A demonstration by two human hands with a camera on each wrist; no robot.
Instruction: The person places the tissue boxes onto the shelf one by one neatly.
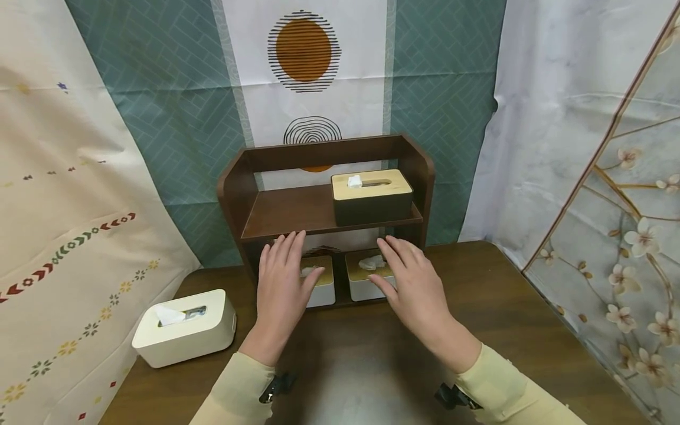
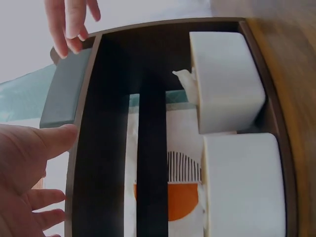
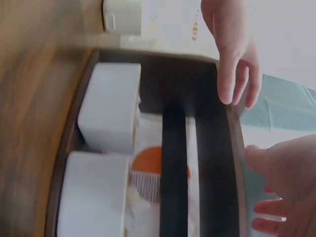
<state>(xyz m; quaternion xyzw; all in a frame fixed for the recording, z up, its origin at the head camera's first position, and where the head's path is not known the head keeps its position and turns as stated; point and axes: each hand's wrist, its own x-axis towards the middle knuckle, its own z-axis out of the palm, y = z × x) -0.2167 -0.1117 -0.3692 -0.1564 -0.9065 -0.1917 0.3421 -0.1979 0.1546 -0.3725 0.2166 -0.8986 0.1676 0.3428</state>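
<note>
Both hands are held up apart from each other in front of a dark brown two-tier shelf (image 1: 287, 209), fingers extended and nothing between them. My left hand (image 1: 281, 283) overlaps the left one of two white tissue boxes with wooden lids (image 1: 322, 294) on the lower tier. The right hand (image 1: 417, 289) partly covers the other white tissue box (image 1: 361, 288). Above them, a black tissue box with a wooden lid (image 1: 372, 206) sits at the right end of the upper tier. In the left wrist view, the thumb (image 2: 61, 138) shows near the upper board's front edge.
A cream-white tissue box (image 1: 183, 336) with a tissue sticking out stands on the brown table (image 1: 510, 307), left of the shelf. Patterned cloths hang around it: a green and white one (image 1: 175, 77) behind, a floral one (image 1: 627, 236) at the right, a cream one (image 1: 79, 195) at the left.
</note>
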